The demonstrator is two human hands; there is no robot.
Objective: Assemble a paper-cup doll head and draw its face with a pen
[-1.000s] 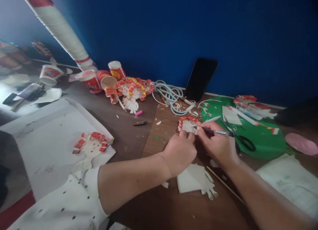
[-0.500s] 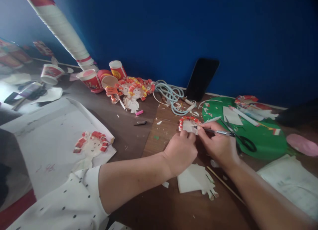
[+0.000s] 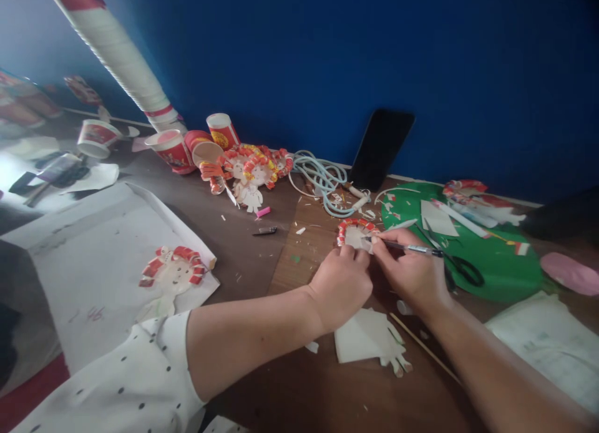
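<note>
A white paper cutout doll (image 3: 356,236) with a curled red-and-white paper rim around its head lies on the brown table. My left hand (image 3: 344,283) is closed at its lower edge, fingers curled and pressing it down; the part beneath is hidden. Pinched in my right hand (image 3: 412,271) is a dark pen (image 3: 407,246), its tip on the white paper face. Just below my hands lies a white paper piece (image 3: 362,339) with a cut-out hand shape at its side, and a thin wooden stick (image 3: 423,345).
Behind are several similar paper dolls (image 3: 255,171), red paper cups (image 3: 171,149), a coiled pale blue cable (image 3: 322,174) and a phone (image 3: 381,147) leaning on the blue wall. Scissors (image 3: 463,271) lie on a green sheet (image 3: 505,271) at right. Another doll (image 3: 173,271) rests on white board (image 3: 93,264) at left.
Hardly anything differs. Both hands keep their places on the paper doll, and the pen tip stays on its face; the whole view has shifted very slightly.
</note>
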